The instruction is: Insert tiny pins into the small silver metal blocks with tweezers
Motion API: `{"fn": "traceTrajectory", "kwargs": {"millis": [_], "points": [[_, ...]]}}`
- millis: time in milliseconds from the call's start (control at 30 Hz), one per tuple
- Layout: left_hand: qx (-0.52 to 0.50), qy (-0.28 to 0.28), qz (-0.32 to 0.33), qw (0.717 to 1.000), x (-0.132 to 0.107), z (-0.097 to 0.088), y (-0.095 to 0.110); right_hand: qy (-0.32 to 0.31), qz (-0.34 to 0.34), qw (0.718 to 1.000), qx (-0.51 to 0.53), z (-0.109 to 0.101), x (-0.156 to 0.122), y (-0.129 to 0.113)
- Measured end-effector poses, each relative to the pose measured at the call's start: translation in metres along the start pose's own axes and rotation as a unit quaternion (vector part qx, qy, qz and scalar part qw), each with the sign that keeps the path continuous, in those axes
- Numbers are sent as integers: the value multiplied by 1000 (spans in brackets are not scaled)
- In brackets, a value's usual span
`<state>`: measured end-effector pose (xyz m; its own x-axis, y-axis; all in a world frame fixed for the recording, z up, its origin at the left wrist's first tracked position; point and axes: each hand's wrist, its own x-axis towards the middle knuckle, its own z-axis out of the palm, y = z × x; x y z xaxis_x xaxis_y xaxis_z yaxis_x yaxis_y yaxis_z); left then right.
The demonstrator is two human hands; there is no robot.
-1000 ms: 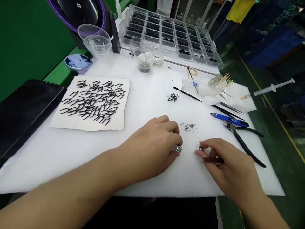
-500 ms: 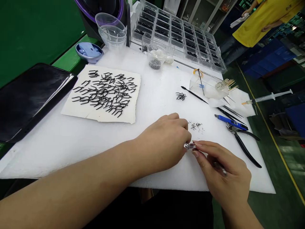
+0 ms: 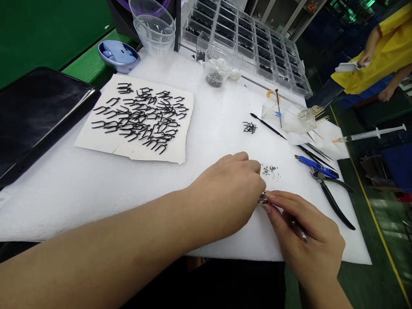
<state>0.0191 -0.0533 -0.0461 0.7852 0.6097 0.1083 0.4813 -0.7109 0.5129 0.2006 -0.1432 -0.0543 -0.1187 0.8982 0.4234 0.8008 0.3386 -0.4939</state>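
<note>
Fingers curled under and mostly hidden, my left hand (image 3: 230, 193) is closed against the near end of a small shiny metal piece (image 3: 263, 200). What lies inside its fingers I cannot make out. My right hand (image 3: 305, 231) pinches the other side of that piece between thumb and fingertips. A silvery rod-like part (image 3: 301, 233) shows within the right palm; whether it joins the pinched piece is hidden. Just beyond the hands lie tiny dark bits (image 3: 271, 171) and a small heap of black forked pieces (image 3: 249, 127).
Many black forked pieces lie on a white card (image 3: 131, 155) at left, beside a dark glossy panel (image 3: 38, 120). Side cutters (image 3: 331, 199), a blue-handled tool (image 3: 317, 166) and a syringe (image 3: 370, 135) lie right. A compartment box (image 3: 254, 58) stands behind; a person in yellow (image 3: 383, 56) is beyond.
My view has shifted slightly. The hands sit closer together, and my left hand covers more of the shiny metal piece. The person in yellow has moved their arms.
</note>
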Motion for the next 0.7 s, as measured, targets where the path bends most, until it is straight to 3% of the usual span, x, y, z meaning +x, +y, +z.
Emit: {"fn": "traceTrajectory", "kwargs": {"millis": [267,700], "points": [[-2,1,-4,1000,1,1,2,18,-106,989,-102,3,-4,-2],[30,7,17,999,1,-2,3,21,-74,995,-68,5,-5,-3]]}}
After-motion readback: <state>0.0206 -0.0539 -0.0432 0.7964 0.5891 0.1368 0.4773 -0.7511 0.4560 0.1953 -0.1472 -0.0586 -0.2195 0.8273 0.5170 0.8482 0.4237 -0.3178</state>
